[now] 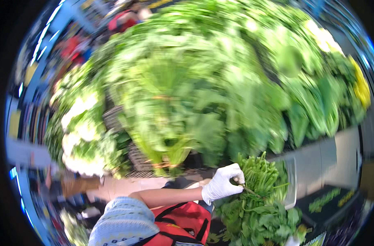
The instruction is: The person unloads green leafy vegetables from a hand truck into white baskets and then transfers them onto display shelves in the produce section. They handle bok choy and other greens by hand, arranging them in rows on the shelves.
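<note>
My left hand (223,183), in a white glove, pinches a thin brownish strand (250,191) between thumb and fingers. Whether it is a stem or a tie cannot be told. The strand reaches across a thick bunch of leafy greens (260,173), whose cut stems point up and away from me. The dark leaves (273,220) spread towards the bottom edge. Low among these leaves, a small white patch looks like my gloved right hand (293,241); it is mostly cut off, and its grip is hidden.
A large, blurred heap of leafy vegetables (174,77) fills the stand ahead. Tied bundles (163,164) and a dark woven basket (140,156) are at its near edge. A clear plastic bin (293,184) and a black crate (328,201) stand right. A person in red (124,21) is beyond.
</note>
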Action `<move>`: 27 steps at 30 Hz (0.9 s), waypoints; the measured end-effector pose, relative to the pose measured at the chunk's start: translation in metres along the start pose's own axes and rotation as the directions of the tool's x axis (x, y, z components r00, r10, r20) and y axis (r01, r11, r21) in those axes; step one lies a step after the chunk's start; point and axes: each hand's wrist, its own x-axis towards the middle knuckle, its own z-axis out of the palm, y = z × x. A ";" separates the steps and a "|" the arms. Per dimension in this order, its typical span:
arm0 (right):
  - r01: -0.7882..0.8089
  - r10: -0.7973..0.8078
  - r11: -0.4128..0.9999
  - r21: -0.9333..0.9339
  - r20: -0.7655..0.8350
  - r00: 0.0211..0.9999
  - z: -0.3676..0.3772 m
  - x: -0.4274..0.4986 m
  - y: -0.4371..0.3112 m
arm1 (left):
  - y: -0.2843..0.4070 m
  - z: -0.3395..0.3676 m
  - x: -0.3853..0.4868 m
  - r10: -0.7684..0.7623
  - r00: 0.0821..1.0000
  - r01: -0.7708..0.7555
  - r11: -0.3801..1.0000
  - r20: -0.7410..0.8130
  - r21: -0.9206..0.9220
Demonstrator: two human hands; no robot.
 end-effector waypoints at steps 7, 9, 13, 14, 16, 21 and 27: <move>0.267 -0.253 0.964 0.017 -0.267 0.930 -0.098 -0.050 -0.122 | 0.075 -0.244 -0.097 -0.357 0.861 0.121 0.837 -0.363 -0.534; 0.148 -0.105 0.939 0.311 -0.152 0.983 -0.123 -0.069 -0.173 | 0.076 -0.307 -0.124 -0.400 0.812 -0.069 0.657 -0.425 -0.751; -0.055 0.047 0.814 0.578 0.030 0.998 -0.165 -0.109 -0.271 | 0.053 -0.421 -0.161 -0.349 0.757 -0.326 0.532 -0.553 -0.781; -0.070 0.062 0.736 0.674 0.035 0.997 -0.170 -0.121 -0.294 | 0.045 -0.446 -0.164 -0.394 0.734 -0.304 0.537 -0.553 -0.787; -0.134 0.089 0.482 0.866 0.104 0.991 -0.179 -0.144 -0.337 | 0.030 -0.490 -0.160 -0.489 0.717 -0.267 0.465 -0.497 -0.844; -0.143 0.044 0.360 0.922 0.136 0.990 -0.202 -0.196 -0.402 | -0.007 -0.565 -0.133 -0.625 0.582 -0.340 0.394 -0.520 -0.854; -0.036 -0.010 0.371 0.928 0.043 0.999 -0.219 -0.234 -0.446 | -0.118 -0.647 -0.057 -0.756 0.474 -0.392 0.279 -0.452 -0.877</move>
